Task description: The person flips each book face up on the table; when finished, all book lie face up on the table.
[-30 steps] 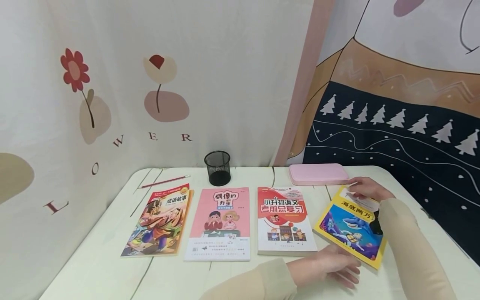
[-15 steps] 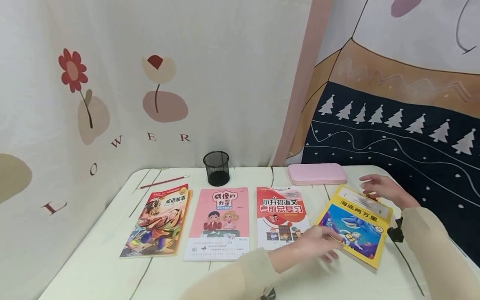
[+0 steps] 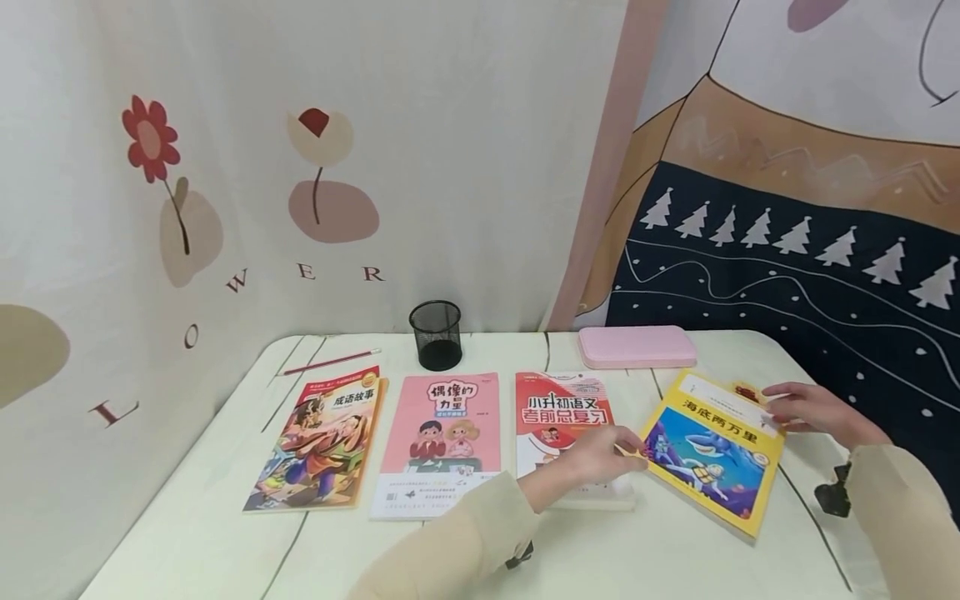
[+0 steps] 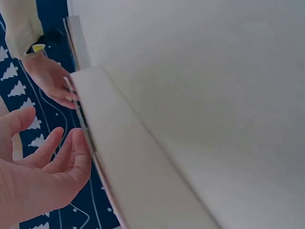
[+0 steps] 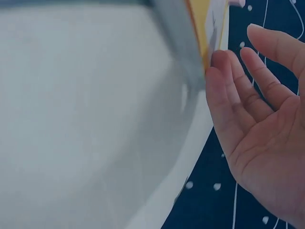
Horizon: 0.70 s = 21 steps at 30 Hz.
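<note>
A yellow book (image 3: 707, 450) with a shark on its cover lies tilted on the table at the right in the head view. My left hand (image 3: 592, 467) reaches over the red-and-white book (image 3: 558, 417), its fingertips at the yellow book's left edge. In the left wrist view, the fingers of that hand (image 4: 52, 162) are loosely bent beside a pale thick edge. At the yellow book's right edge is my right hand (image 3: 821, 414). The right wrist view shows its fingers (image 5: 217, 90) nearly straight, tips against the yellow edge (image 5: 202, 28).
Further left lie a pink book (image 3: 453, 421) and a colourful storybook (image 3: 318, 442). Behind them are a red pencil (image 3: 333, 362) and a black mesh pen cup (image 3: 437, 337). A pink case (image 3: 637, 346) sits at the back right of the white table (image 3: 187, 542).
My left hand has moved left and up from the yellow book's lower edge to its left edge. The right hand has left the top and slid down to the right edge.
</note>
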### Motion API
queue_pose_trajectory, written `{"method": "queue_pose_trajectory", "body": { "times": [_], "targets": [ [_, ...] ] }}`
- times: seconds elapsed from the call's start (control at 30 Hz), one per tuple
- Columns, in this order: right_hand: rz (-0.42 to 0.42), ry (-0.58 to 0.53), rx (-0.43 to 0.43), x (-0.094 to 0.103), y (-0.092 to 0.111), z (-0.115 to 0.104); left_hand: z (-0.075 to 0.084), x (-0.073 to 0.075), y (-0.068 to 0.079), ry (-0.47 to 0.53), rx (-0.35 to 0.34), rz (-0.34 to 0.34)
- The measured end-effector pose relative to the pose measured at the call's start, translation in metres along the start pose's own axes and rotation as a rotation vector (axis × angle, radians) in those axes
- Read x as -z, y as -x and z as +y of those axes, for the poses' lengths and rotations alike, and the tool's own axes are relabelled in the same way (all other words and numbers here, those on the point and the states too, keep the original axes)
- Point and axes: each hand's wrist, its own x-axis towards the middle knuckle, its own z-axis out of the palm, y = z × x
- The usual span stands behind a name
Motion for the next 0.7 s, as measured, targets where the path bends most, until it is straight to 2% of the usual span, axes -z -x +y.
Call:
{"method": "queue_pose_trajectory", "body": {
  "times": [0.27,0.57,0.7],
  "targets": [
    [-0.018,0.001,-0.076,0.003,0.010,0.006,-0.007,-0.002,-0.010,-0.023,0.019,0.038],
    [-0.047,-0.074,-0.101,0.002,0.014,0.012,-0.004,-0.006,-0.016,-0.067,0.060,0.041],
    [-0.064,-0.066,-0.074,0.001,0.015,0.012,-0.003,-0.007,-0.020,-0.107,0.063,0.050]
  ]
}}
